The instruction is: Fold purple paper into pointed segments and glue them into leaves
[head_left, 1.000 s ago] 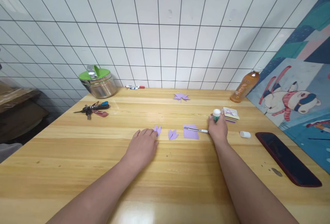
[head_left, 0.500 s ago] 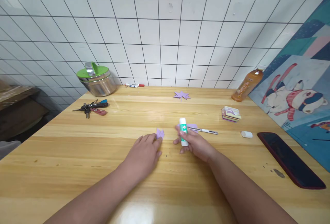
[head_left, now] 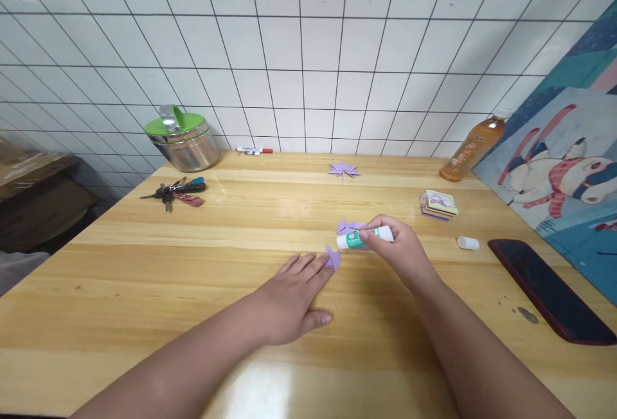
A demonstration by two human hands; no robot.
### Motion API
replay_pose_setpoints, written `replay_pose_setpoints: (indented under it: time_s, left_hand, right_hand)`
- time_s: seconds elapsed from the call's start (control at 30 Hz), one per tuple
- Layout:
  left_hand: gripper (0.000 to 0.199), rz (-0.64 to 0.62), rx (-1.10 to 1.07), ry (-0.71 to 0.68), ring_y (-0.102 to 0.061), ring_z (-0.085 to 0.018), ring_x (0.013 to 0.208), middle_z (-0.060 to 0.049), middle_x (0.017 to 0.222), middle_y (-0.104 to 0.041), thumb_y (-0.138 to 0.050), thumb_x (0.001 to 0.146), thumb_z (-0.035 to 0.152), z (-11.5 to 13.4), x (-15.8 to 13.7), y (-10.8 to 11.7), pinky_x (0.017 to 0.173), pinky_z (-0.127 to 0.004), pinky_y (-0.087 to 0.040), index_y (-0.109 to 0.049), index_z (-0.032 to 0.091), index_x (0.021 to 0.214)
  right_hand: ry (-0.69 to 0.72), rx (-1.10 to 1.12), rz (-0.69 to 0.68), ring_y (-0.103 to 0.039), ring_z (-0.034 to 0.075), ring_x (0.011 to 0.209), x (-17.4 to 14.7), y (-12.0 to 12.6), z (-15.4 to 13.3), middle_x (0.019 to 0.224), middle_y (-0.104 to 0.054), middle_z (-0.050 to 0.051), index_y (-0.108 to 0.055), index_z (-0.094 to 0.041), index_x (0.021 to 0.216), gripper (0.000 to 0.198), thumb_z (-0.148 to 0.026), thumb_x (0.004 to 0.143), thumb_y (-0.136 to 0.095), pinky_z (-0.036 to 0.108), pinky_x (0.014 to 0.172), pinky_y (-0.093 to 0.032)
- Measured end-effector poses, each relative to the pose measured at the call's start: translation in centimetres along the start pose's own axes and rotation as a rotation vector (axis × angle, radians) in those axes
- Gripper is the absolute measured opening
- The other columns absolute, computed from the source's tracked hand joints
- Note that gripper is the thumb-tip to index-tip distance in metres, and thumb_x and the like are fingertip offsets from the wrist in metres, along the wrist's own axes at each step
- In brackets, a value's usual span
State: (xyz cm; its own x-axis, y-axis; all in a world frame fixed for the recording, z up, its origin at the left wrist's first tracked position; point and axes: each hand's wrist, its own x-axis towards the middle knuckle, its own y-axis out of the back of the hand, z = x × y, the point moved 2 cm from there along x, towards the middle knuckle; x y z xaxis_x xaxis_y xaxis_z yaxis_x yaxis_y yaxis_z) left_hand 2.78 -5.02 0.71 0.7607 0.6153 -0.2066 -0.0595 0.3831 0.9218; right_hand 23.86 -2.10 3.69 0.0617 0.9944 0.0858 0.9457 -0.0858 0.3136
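My left hand (head_left: 299, 297) lies flat on the wooden table with its fingers stretched out. Its fingertips press on a small folded purple paper piece (head_left: 333, 259). My right hand (head_left: 400, 249) is closed round a white and green glue stick (head_left: 354, 240), held nearly level with its left end just above that paper. Behind the glue stick lies more folded purple paper (head_left: 345, 227), partly hidden by it and my right hand. The glue stick's white cap (head_left: 468, 243) rests on the table to the right.
At the back stand a steel pot with a green lid (head_left: 187, 142) and a tea bottle (head_left: 475, 149). Keys (head_left: 176, 192), a marker (head_left: 254, 150), a purple paper leaf shape (head_left: 344, 169), a paper stack (head_left: 438, 205) and a phone (head_left: 549, 290) lie around the table.
The glue stick has swung from upright to nearly level, its end now by the small paper. My left hand has moved right with that paper and flattened. The craft knife is now hidden.
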Motion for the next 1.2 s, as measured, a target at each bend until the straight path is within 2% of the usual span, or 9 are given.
replay_pose_setpoints:
  time_s: [0.1,0.2,0.43,0.77,0.93,1.2]
  left_hand:
    - [0.073,-0.047,0.001,0.042,-0.003,-0.029,0.137,-0.008,0.150,-0.005,-0.028,0.084,0.061,0.2,0.0,0.0,0.109,-0.048,-0.007,-0.007,0.023,0.143]
    - [0.075,-0.049,-0.001,0.067,0.000,-0.028,0.137,-0.008,0.150,-0.001,-0.025,0.084,0.062,0.5,0.1,-0.3,0.109,-0.047,-0.006,-0.004,0.022,0.143]
    - [0.071,-0.017,0.022,0.065,0.000,-0.027,0.137,-0.008,0.150,-0.001,-0.030,0.086,0.057,0.5,0.3,-1.0,0.109,-0.047,-0.004,-0.009,0.020,0.143]
    - [0.073,-0.015,0.046,0.062,-0.001,-0.028,0.137,-0.009,0.150,-0.003,-0.034,0.085,0.054,0.6,0.4,-1.2,0.109,-0.048,-0.002,-0.005,0.019,0.143]
    - [0.066,-0.009,0.035,0.070,-0.003,-0.027,0.137,-0.008,0.150,-0.007,-0.028,0.088,0.050,0.9,0.4,-0.9,0.109,-0.048,-0.002,-0.006,0.020,0.143]
    - [0.064,0.093,0.056,0.042,-0.005,-0.027,0.137,-0.007,0.150,-0.010,-0.023,0.089,0.051,0.5,0.4,-1.7,0.109,-0.047,0.000,-0.007,0.020,0.143]
  right_hand:
    - [0.033,-0.100,0.052,-0.040,0.009,0.046,-0.1,-0.7,0.2,0.050,-0.047,-0.005,-0.049,-0.019,0.060,0.019,-0.033,0.069,-0.058,0.020,0.044,-0.031]
    - [0.062,-0.215,0.058,-0.045,0.010,0.047,-0.4,-1.6,0.2,0.053,-0.054,-0.003,-0.054,-0.018,0.062,0.016,-0.032,0.067,-0.059,0.021,0.044,-0.033]
    - [0.318,-0.505,0.121,-0.054,0.012,0.053,-1.1,-3.1,0.1,0.056,-0.061,-0.002,-0.057,-0.019,0.059,0.020,-0.033,0.073,-0.055,0.022,0.054,-0.037]
    - [0.338,-0.711,0.039,-0.055,0.013,0.057,-0.9,-4.5,0.5,0.057,-0.061,-0.003,-0.056,-0.021,0.060,0.020,-0.033,0.076,-0.053,0.024,0.055,-0.033]
    - [0.334,-0.775,0.016,-0.055,0.013,0.057,-0.8,-4.8,0.5,0.057,-0.061,-0.003,-0.057,-0.021,0.060,0.021,-0.033,0.077,-0.052,0.024,0.054,-0.032]
    - [0.392,-0.862,0.042,-0.057,0.015,0.061,-0.6,-5.1,0.2,0.061,-0.064,-0.001,-0.058,-0.021,0.062,0.020,-0.032,0.077,-0.051,0.024,0.055,-0.032]
